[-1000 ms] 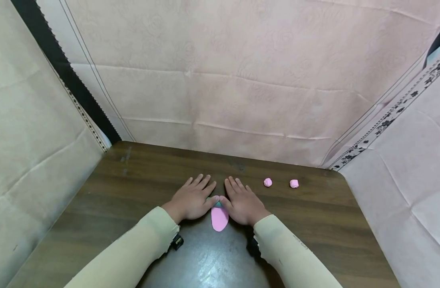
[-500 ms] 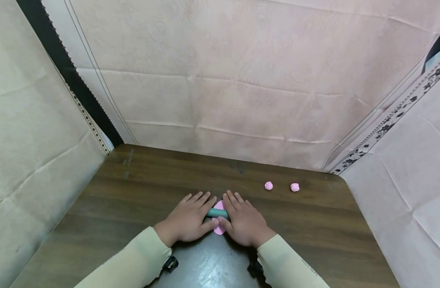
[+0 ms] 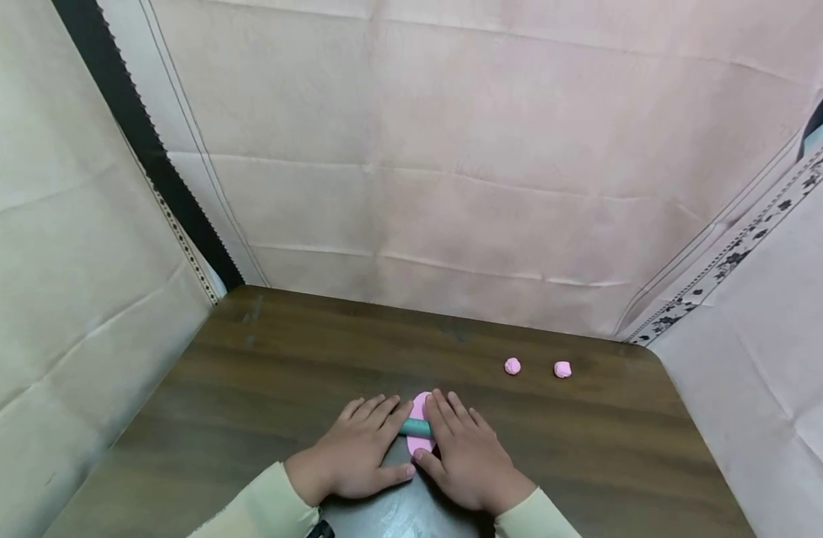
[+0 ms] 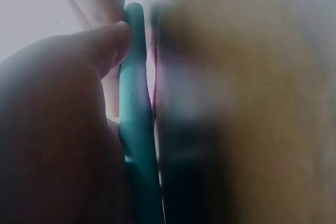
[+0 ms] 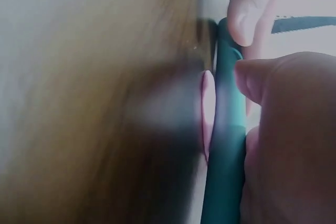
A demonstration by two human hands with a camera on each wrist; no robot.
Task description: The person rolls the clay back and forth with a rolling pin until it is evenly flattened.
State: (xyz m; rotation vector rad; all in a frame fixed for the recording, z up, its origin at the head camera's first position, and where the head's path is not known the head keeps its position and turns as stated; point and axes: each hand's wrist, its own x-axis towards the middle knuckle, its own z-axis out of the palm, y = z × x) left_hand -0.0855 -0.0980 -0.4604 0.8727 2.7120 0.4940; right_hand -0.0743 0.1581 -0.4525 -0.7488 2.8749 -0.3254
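A green rolling pin point(image 3: 416, 427) lies crosswise over a flat, oval piece of pink clay point(image 3: 420, 446) on the table. My left hand point(image 3: 360, 454) rests on the pin's left part, palm down with fingers extended. On the right part lies my right hand point(image 3: 470, 457), its fingers also straight and pointing forward. Both thumbs are stretched toward each other, their tips close together. In the left wrist view the pin point(image 4: 137, 108) runs under the hand. The right wrist view has the thin clay edge point(image 5: 208, 111) beside the pin point(image 5: 228, 124). The hands hide the pin's ends in the head view.
Two small pink clay lumps point(image 3: 513, 366) point(image 3: 562, 369) sit at the back right of the brown wooden table point(image 3: 283, 359). Pale cloth point(image 3: 451, 187) hangs behind the table and at both sides. A grey shiny area point(image 3: 404, 515) shows on the surface between the forearms.
First the pin was mostly hidden under the hands at the clay's far end. It has since come back toward me, baring the clay's far part. The head view has tilted up.
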